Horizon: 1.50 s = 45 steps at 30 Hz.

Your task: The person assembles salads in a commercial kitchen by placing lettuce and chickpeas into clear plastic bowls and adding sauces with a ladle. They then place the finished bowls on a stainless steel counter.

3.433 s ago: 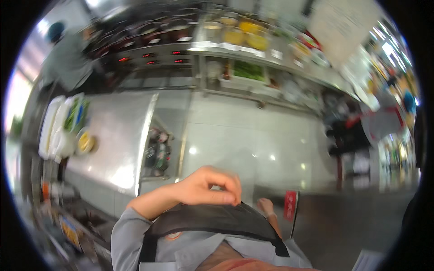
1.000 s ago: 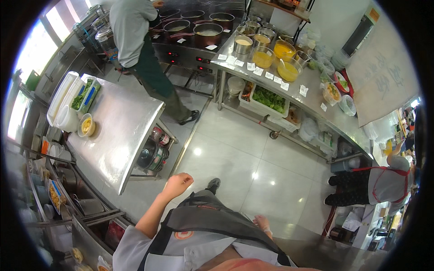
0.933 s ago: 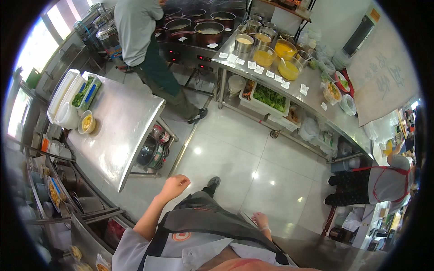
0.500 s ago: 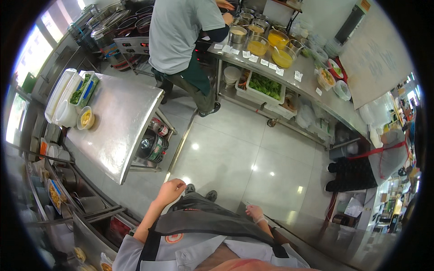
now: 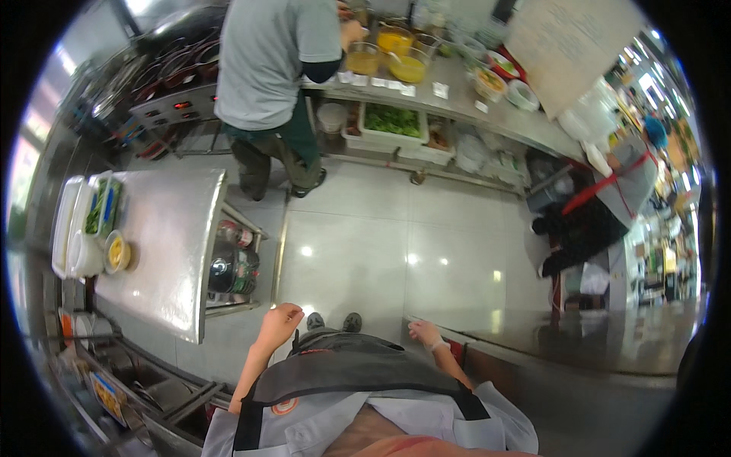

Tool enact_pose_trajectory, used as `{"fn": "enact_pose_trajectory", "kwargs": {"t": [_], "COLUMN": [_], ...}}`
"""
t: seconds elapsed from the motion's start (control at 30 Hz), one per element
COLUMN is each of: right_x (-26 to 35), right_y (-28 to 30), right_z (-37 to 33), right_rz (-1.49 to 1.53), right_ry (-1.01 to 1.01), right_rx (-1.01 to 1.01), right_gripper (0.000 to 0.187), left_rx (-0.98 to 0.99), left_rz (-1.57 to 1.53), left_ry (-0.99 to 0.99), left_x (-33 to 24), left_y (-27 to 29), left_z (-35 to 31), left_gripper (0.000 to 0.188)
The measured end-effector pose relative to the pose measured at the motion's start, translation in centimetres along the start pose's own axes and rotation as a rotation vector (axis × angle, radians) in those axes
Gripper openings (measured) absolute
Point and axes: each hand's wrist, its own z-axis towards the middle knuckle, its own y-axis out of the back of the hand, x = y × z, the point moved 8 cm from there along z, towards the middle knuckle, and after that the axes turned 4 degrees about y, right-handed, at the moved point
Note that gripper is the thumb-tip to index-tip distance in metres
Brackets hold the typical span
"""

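My left hand (image 5: pixel 282 324) hangs in front of my dark apron (image 5: pixel 335 375), above the floor, its fingers loosely curled with nothing visible in them. My right hand (image 5: pixel 424 333) is at the near corner of a steel counter (image 5: pixel 518 327), fingers curled in. Something translucent, like a thin glove, shows at its wrist. Whether the right fingers touch the counter edge I cannot tell. Nearest to my left hand is a steel table (image 5: pixel 164 251), a short way off to the left.
A co-worker (image 5: pixel 266 68) stands ahead at a long counter (image 5: pixel 457 99) with bowls of yellow liquid (image 5: pixel 410 65). Another person (image 5: pixel 624 179) is at the right. Bottles (image 5: pixel 232 266) lie under the left table; a tub of yellow pieces (image 5: pixel 117 253) stands on it. A tiled floor (image 5: pixel 358 228) lies between.
My view has turned and shifted, so the co-worker and left table sit further left. The steel counter now shows more beside my right hand. Both hands stay low and curled.
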Motion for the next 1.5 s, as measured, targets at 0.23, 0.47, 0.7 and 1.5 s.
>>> {"fn": "enact_pose_trajectory", "kwargs": {"t": [0.23,0.47,0.7,1.5], "right_x": [-1.2,-0.1,0.1,3.2], "right_y": [2.7,6.7,18.3,86.5], "right_z": [0.7,4.8,14.4,55.3], "right_rz": [0.127,0.689,0.735,0.779], "right_ry": [-0.053,-0.301,-0.355,-0.034], "right_rx": [-0.048,-0.237,-0.339,-0.779], "right_gripper": [0.033,0.025,0.027,0.024], "left_rx": [0.146,0.203,0.203,-0.255], "left_rz": [-0.036,0.1,0.05,0.262], "left_ry": [-0.123,-0.342,-0.333,0.024], "left_x": [-3.8,-10.4,-14.7,-57.8], "left_y": [-6.5,-12.1,-16.9,-45.3], "left_z": [3.5,11.8,26.5,85.5], "left_gripper": [0.019,0.018,0.02,0.039]}}
